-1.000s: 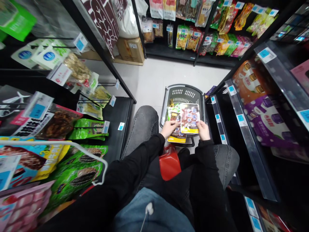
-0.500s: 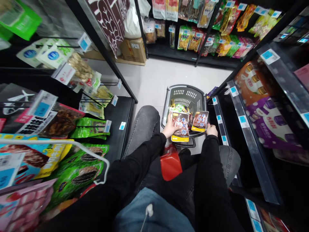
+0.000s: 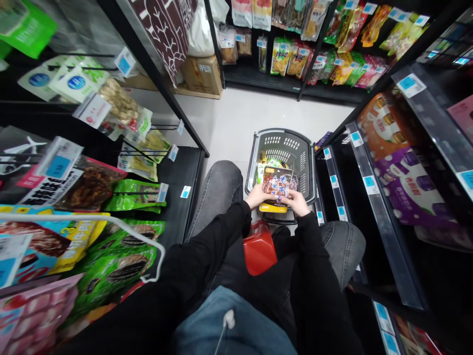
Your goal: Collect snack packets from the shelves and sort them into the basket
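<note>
Brown pack [image 3: 275,180] w/ yellow bottom strip is held over the near end of the basket [image 3: 284,131]. L hand [image 3: 256,196] has fingers closed on its lower left edge; R hand [image 3: 299,203] pinches the lower right, fingertips over the print. Poss. a 2nd pack behind, can't tell.

Main risk: both grips sit low, so the top end lacks support & could flop fwd. If there are 2, the rear one might slide out, foil being slick, prob. Green packs [image 3: 260,172] in the basket could cushion a drop inside, but the near rim is v. close: a slip toward the body might miss it & hit the floor or red thing [image 3: 259,251].
</note>
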{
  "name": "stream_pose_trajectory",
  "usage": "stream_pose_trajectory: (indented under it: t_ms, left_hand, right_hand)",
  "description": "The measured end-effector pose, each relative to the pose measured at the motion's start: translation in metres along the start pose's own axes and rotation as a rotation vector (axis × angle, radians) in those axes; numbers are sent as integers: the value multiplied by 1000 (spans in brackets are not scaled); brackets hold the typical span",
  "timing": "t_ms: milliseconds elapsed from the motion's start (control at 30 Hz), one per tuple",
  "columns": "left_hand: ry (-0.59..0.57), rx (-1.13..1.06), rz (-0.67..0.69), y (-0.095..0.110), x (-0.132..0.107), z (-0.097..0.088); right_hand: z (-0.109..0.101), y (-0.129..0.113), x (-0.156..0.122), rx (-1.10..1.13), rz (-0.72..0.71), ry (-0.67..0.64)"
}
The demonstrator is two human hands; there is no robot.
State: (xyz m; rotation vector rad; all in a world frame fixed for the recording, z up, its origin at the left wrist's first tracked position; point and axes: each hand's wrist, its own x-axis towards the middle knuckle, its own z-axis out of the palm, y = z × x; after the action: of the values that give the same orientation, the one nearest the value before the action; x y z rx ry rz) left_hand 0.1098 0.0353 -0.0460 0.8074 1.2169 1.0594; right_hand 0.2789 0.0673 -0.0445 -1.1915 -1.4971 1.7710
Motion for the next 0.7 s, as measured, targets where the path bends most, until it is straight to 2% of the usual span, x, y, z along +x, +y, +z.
stream_pose_trajectory:
  t_ms: [167, 333, 500, 700]
  left_hand:
    - [10, 209, -22, -4, 1, -3]
    - [71, 300, 15, -3, 0, -1]
    - [60, 238, 9, 0, -1, -1]
    - [-49, 31, -29, 2, -5, 1]
  right_hand:
    - [-5, 1, 0, -46, 25, -31]
    - [-1, -1, -1, -96, 15, 21]
    - [1, 0, 1, -62, 5, 24]
    - [-4, 4, -4, 4, -29, -29]
